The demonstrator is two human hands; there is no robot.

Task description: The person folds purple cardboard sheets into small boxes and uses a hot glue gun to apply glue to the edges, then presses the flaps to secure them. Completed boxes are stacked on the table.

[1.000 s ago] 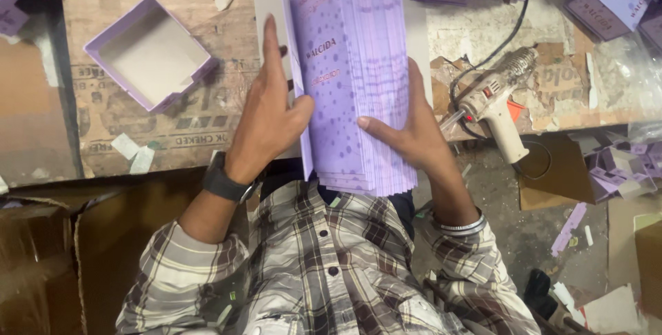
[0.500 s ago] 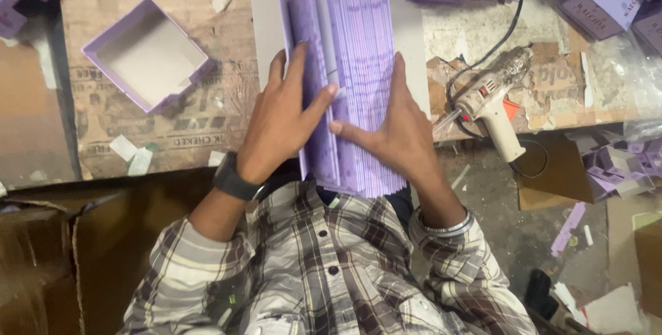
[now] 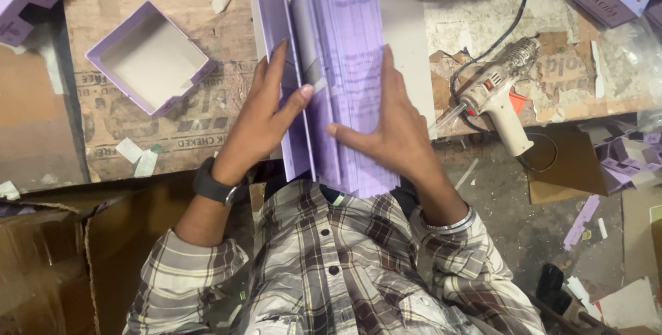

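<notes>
Stack (image 3: 348, 66): lilac printed sheets, on edge at bench front, fanned.
L hand (image 3: 265, 117): flat on leftmost sheet, parting it; no pinch.
R hand (image 3: 393, 128): fingers spread, bracing stack's right face.
Progress: est. early; one sheet split off, most unseparated.
Open box tray (image 3: 148, 59): left of stack, empty.
Glue gun (image 3: 493, 93): right of stack, untouched.

Left hand (image 3: 265, 117) and right hand (image 3: 389, 131) press a fanned stack of purple sheets (image 3: 345, 73).
</notes>
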